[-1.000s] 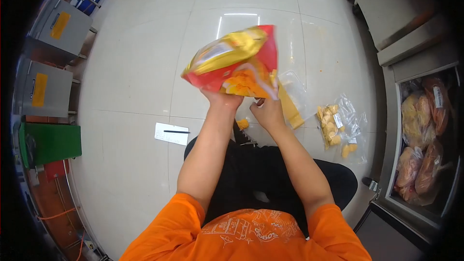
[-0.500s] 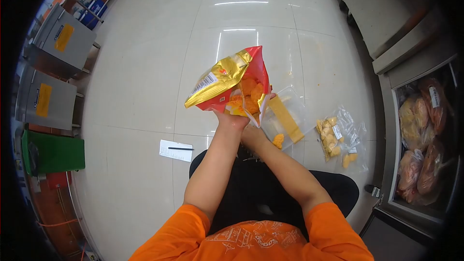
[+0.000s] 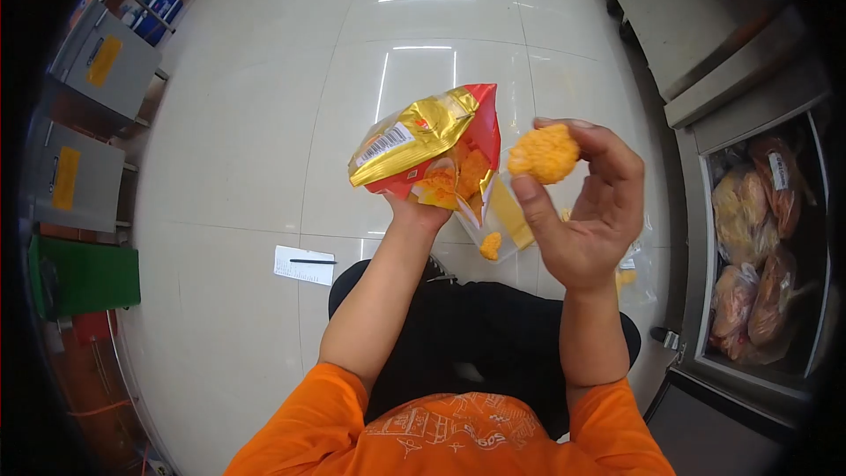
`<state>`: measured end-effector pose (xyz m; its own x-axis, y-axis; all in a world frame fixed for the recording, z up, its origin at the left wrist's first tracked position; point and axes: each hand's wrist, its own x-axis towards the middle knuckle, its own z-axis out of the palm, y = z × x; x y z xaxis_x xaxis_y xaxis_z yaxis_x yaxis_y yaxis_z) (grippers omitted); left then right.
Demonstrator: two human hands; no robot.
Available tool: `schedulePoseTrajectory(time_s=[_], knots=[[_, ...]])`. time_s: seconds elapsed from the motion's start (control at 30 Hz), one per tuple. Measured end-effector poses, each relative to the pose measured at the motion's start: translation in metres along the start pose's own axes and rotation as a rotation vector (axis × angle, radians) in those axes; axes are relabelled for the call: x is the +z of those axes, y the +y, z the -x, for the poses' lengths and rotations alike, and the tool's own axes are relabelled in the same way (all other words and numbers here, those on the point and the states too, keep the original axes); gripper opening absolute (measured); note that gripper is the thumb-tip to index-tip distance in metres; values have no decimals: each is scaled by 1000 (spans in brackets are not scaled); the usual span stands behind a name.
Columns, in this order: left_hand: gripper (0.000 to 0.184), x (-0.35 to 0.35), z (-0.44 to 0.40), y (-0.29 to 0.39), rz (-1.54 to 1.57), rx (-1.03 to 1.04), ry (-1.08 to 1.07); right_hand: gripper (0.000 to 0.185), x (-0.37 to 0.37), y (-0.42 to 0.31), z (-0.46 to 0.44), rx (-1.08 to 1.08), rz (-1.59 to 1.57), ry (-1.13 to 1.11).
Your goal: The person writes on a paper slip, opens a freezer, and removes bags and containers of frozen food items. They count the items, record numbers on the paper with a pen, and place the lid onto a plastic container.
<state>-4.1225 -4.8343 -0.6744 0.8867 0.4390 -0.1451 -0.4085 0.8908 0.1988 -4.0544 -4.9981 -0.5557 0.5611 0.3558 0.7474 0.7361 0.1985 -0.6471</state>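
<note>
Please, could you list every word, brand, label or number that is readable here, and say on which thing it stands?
No text is readable with certainty.
Gold-and-red glossy bag: white barcode label, digits too small.
White rectangular paper sheet: writing too small.
Orange fabric T-shirt: white printed letters, unclear.
Orange-yellow rectangular labels on grey boxes: too small.
White sticker on a clear plastic bag: blurred.
</note>
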Motion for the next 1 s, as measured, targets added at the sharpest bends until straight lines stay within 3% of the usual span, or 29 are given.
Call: schedulePoseTrajectory(time_s=[0.2,0.57,1.0], knots=[[81,-8,-4,-5,42,-64,-8,53,10,-7,-1,-96,72,-69],[75,3,4,-4,-2,-47,-79,58,9,-9,-3,-188,121,-93],[78,-8,1,-2,56,-68,-32,58,9,-9,2,-158,110,-108]])
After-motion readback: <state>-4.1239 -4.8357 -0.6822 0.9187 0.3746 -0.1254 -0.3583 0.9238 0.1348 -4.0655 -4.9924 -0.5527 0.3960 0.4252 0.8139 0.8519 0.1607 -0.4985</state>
